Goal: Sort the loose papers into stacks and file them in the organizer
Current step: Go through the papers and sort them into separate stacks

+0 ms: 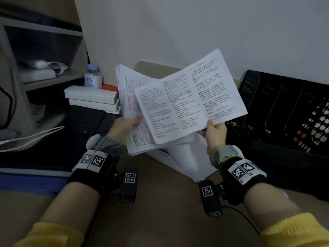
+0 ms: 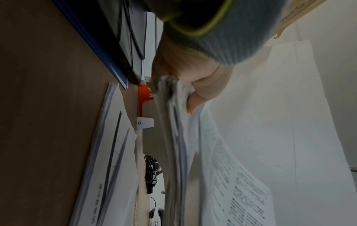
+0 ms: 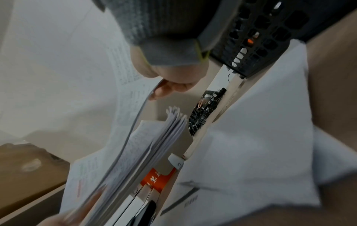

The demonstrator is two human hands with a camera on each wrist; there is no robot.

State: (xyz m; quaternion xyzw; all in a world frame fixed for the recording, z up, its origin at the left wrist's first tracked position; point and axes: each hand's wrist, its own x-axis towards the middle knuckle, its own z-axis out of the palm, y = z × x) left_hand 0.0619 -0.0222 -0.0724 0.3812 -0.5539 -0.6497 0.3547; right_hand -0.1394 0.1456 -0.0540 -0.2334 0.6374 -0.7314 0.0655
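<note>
Paper is everywhere here, and the nearest of it is the flat pile [image 1: 188,157] lying on the brown desk [image 1: 160,211] at the centre of the head view, under both raised hands. Just above it, the left hand [image 1: 126,126] at about 9 o'clock of the held sheets grips one thick bundle [image 1: 128,97], thumb on top and fingers curled beneath; the left wrist view shows many ragged edges pressed into the palm. The right hand [image 1: 215,134], at about 5 o'clock, pinches a printed sheet [image 1: 192,97] by its lower edge between thumb and fingers; it has fold creases and overlaps the bundle.

Risks, as I judge them: the sheet is held at one edge only, so it may sag, slide or tear if pulled while caught under the left thumb. The bundle is uneven, and a loosened grip could let inner sheets slip down onto the desk pile and mix what has been sorted. Swinging right could snag paper on the organizer's mesh.

Counts: two hands, one bundle, one separate sheet, one desk pile; the sheets within cannot be counted. Further off at 3 o'clock sits one black mesh organizer [image 1: 284,113], with what look like four slots, their contents not clear. At 10 o'clock lie two white boxes [image 1: 92,98], stacked, with one small bottle [image 1: 93,76] behind them.
</note>
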